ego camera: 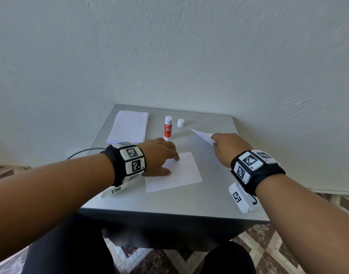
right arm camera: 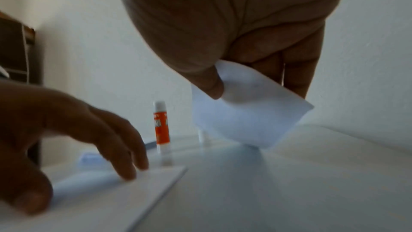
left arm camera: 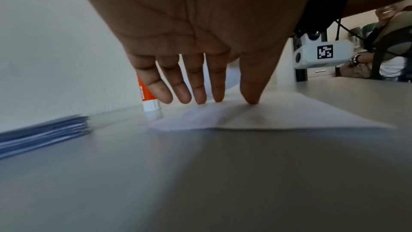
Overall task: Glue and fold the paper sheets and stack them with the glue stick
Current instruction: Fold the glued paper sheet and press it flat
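Right hand (ego camera: 227,144) pinches sheet (ego camera: 202,135) (airborne)

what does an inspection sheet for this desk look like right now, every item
surface: grey table, against a pale wall.
job's things: flat sheet in front; folded sheet lifted; paper stack far left; glue stick upright, uncapped.
clutter: white cap beside the glue stick.
grippers: left hand presses the flat sheet with straight fingers; right hand pinches the folded sheet.
cables: black cable by left wrist.
surroundings: patterned floor tiles.
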